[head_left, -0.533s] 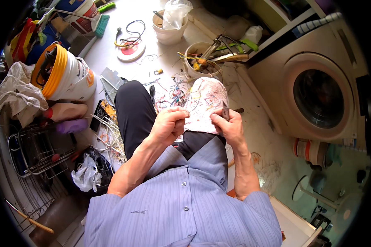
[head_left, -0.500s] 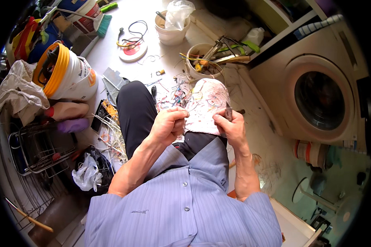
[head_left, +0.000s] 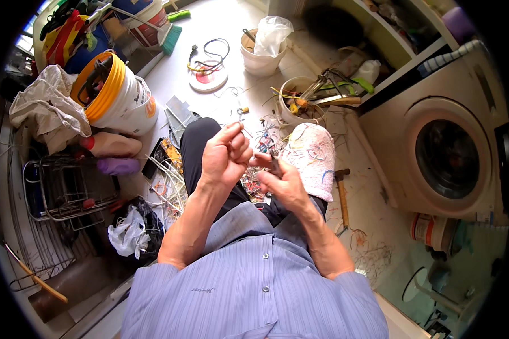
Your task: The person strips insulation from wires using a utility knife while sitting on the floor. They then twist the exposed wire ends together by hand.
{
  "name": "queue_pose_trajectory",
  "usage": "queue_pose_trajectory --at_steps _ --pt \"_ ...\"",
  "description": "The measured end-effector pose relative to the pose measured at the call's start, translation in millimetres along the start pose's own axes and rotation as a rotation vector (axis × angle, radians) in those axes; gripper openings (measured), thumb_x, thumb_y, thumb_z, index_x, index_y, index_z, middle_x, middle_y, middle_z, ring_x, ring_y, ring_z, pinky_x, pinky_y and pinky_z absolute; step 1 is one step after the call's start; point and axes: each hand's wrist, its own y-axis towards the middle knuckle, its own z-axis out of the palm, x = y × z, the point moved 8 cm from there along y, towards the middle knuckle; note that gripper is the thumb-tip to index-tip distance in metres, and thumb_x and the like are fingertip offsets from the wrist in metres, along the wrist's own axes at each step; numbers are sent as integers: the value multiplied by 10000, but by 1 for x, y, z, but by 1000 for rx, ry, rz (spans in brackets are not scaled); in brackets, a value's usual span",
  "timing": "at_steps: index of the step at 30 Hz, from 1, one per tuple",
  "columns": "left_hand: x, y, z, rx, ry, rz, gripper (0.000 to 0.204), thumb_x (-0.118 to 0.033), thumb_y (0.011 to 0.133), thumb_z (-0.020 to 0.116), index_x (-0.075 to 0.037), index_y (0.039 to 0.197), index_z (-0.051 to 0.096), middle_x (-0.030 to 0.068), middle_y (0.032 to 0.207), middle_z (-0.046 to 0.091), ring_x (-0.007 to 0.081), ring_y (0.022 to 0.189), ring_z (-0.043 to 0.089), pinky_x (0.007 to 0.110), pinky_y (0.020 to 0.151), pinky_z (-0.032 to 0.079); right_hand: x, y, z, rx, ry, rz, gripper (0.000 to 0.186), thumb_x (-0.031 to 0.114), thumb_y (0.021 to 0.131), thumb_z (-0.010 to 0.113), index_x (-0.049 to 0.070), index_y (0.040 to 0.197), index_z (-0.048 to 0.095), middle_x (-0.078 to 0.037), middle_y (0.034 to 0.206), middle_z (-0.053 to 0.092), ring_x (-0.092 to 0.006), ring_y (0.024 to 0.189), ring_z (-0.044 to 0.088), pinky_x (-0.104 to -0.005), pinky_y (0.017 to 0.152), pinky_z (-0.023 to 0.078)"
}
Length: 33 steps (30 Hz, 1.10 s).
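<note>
Two bare hands work close together above the lap. The left hand is curled, its fingers folded into the palm and thumb and forefinger pressed together at the top; a thin strand seems to stick out there, too fine to make out for sure. The right hand has a dark tool between its bent fingers, with the thumb standing off a little; whether the tool is pinched hard or lies loosely I cannot tell. Its fingertips are just beside the left hand's heel.

A pale pink pad covers the right knee, with bits of wire lying on it. Past the knees, toward the middle of the floor, wire scraps are strewn, and white cables lie in a heap outside the left knee. A tub of tools stands beyond the pad; a hammer lies toward the floor's right edge, short of the washer.

The step in hand looks like handling small wire pieces with the tool, the strand held up clear of the pad. The next move calls for a steady left pinch and a firm right grip, the tool's tip kept off the left fingers.
</note>
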Motion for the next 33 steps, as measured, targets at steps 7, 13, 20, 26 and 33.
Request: queue_pose_trajectory --at_steps 7,13,20,26,33 --pt "-20 8 20 12 204 120 157 -143 1033 497 -41 1130 566 63 930 647 143 806 594 302 733 470 20 5 -4 66 -100 -47 120 117 937 652 9 976 685 -16 732 663 -54 566 536 -221 508 416" --pt "-25 11 -7 -100 821 193 301 -175 967 624 -5 1214 599 99 1043 712 151 962 674 269 828 502 121 3 -82 -133 115 -312 93 87 949 635 3 938 672 -38 674 598 -85 515 475 -223 478 363" --pt "-58 4 -41 -214 1303 340 269 -76 891 640 79 1111 653 100 978 708 143 890 646 256 838 502 191 -62 -170 -272 232 -481 121 83 965 620 -31 964 660 -75 711 590 -114 539 438 -251 503 350" --pt "-76 7 -54 -190 1680 428 150 -85 904 609 24 970 689 56 803 705 104 757 646 255 722 506 187 -123 -234 -530 121 -470 121 95 961 635 -22 972 663 -64 727 588 -103 552 442 -227 497 339" --pt "-81 17 -48 -135 1980 622 160 -93 922 631 8 1027 698 157 932 726 204 814 687 304 770 527 115 -233 -319 -969 -163 -216 110 118 935 659 9 948 657 -20 713 594 -64 540 465 -198 488 336"
